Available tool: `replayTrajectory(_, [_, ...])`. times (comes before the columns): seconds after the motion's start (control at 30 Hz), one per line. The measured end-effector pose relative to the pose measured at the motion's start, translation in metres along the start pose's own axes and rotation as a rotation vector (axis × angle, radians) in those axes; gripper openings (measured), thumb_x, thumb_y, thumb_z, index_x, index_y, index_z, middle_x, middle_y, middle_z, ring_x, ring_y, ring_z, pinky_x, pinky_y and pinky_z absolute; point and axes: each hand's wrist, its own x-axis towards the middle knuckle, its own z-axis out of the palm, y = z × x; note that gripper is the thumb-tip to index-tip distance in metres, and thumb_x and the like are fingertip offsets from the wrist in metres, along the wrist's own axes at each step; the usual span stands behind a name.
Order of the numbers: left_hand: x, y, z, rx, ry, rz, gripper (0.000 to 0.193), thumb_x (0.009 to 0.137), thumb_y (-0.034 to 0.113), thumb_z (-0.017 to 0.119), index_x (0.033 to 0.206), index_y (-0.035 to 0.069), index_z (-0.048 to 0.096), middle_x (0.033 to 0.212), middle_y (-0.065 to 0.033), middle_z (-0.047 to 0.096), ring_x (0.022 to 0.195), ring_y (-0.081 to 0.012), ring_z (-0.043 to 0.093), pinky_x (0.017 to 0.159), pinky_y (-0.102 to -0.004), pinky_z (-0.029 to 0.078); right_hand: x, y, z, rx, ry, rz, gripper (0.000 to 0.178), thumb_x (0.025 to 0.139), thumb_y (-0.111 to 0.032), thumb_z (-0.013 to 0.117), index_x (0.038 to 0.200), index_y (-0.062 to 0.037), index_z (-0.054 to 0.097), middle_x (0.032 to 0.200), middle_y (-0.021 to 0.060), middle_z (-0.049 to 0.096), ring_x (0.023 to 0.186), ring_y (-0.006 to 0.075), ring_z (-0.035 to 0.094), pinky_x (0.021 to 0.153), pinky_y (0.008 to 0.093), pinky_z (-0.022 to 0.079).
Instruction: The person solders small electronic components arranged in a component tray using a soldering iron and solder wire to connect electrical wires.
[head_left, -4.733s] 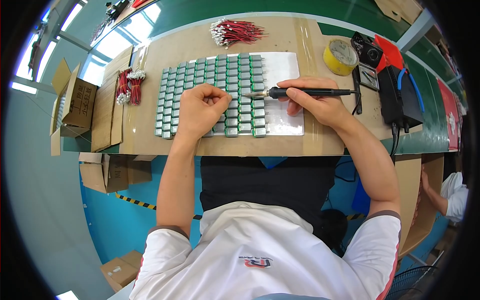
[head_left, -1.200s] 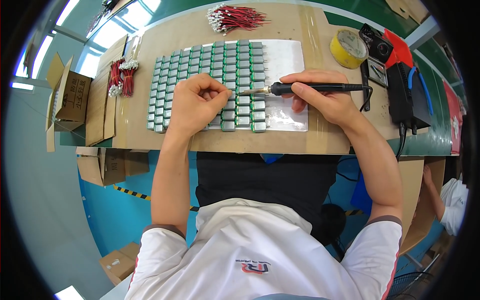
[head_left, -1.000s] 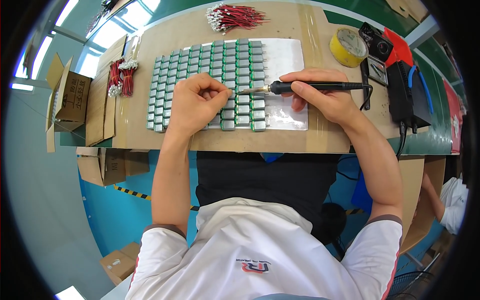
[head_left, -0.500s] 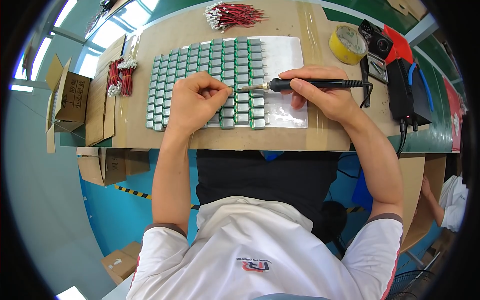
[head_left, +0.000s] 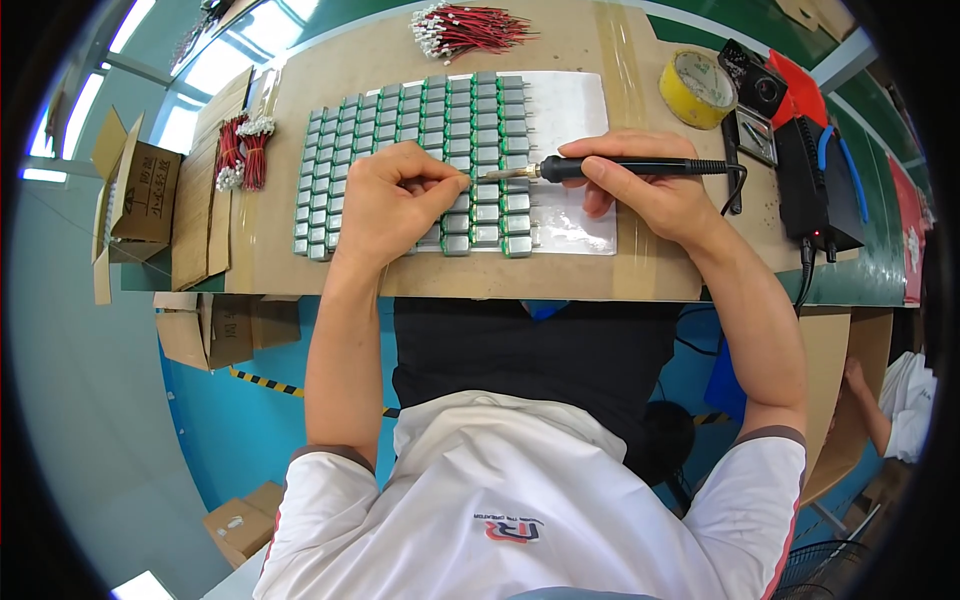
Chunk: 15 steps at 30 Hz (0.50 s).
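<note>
Rows of small grey metal blocks with green ends [head_left: 432,110], which look like small electric motors, stand close together on a white sheet [head_left: 572,112]. My left hand [head_left: 388,205] rests over the middle rows, thumb and forefinger pinched together; what they hold is too small to make out. In my right hand [head_left: 650,195] is a soldering iron [head_left: 632,168], held like a pen with its black handle nearly level. Its metal tip points left and meets the green end of a block just beside my left fingertips. The palm side of my left hand covers several blocks.
Red wires with white connectors [head_left: 470,32] lie at the back, and more bundles [head_left: 242,155] at the left near a cardboard box [head_left: 145,195]. To the right are yellow tape [head_left: 697,90] and a black soldering station [head_left: 815,185]. Another person's arm [head_left: 868,405] shows far right.
Both hands and the soldering iron stay almost in place. My left fingertips have edged slightly to the right, toward the iron's tip.
</note>
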Motion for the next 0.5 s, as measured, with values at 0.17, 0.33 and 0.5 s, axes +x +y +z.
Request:
replayTrajectory(0.17, [0.000,0.006,-0.001,0.014,0.005,-0.025,0.004,0.078,0.002,0.077,0.082,0.000,0.077,0.073,-0.0003,0.066,0.065,-0.0054,0.052,0.060,-0.0224,0.040,0.000,-0.003,0.000,-0.011,-0.005,0.000,0.021,0.095,-0.008,0.066,0.113,0.0006,0.072,0.087,0.0091,0.072,0.066,0.0104,0.066,0.058,0.0226,0.054])
replayTrajectory(0.33, [0.000,0.002,-0.001,-0.087,0.091,-0.013,0.008,0.083,0.007,0.078,0.087,0.001,0.076,0.074,-0.0007,0.067,0.061,-0.0051,0.055,0.054,-0.0217,0.042,-0.001,-0.006,0.000,0.037,0.028,0.011,0.020,0.096,-0.008,0.065,0.112,0.0013,0.072,0.088,0.0102,0.072,0.067,0.0111,0.066,0.060,0.0240,0.055])
replayTrajectory(0.5, [-0.005,0.015,-0.002,-0.241,0.228,-0.007,0.009,0.089,0.008,0.074,0.096,0.002,0.074,0.071,0.0004,0.065,0.052,-0.0031,0.055,0.039,-0.0183,0.036,-0.006,-0.011,0.003,0.079,0.043,0.039,0.021,0.096,-0.007,0.063,0.114,0.0035,0.071,0.089,0.0114,0.072,0.068,0.0120,0.066,0.060,0.0256,0.056])
